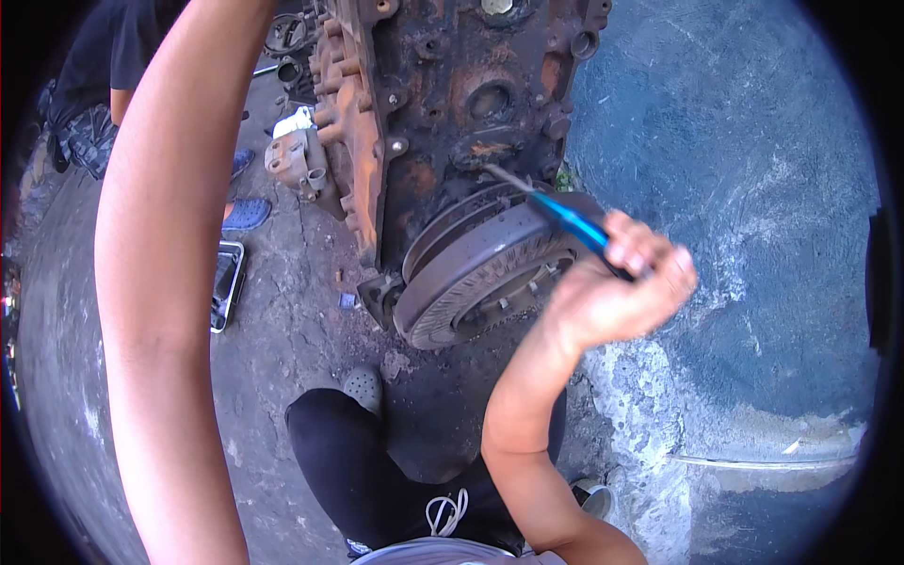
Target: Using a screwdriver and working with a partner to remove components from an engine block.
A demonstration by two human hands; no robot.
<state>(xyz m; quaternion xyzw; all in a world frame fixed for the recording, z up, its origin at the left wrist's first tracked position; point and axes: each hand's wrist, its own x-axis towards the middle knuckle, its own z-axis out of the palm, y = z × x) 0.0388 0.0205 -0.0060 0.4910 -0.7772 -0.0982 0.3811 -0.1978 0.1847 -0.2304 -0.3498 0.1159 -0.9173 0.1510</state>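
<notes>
My right hand (pixel 617 292) is closed around the blue and black handle of a slim hand tool (pixel 576 222) with a grey metal shaft. Whether it is a scraper or a screwdriver I cannot tell. Its tip meets, or comes very near, the greasy face of a rusty engine block (pixel 443 104), just below a round recess (pixel 490 100). Under the tool, a large ribbed pulley wheel (pixel 471 273) sits at the block's near end. My left forearm (pixel 169 235) reaches up past the block's left side, and its hand lies beyond the upper edge.
Left of the block is a rusty metal part (pixel 299 162) with a pipe stub. A tray (pixel 226 282) lies on the stained concrete floor (pixel 282 311). Another person's blue shoe (pixel 247 215) shows at the far left. Blue-painted concrete (pixel 725 169) spreads along the right.
</notes>
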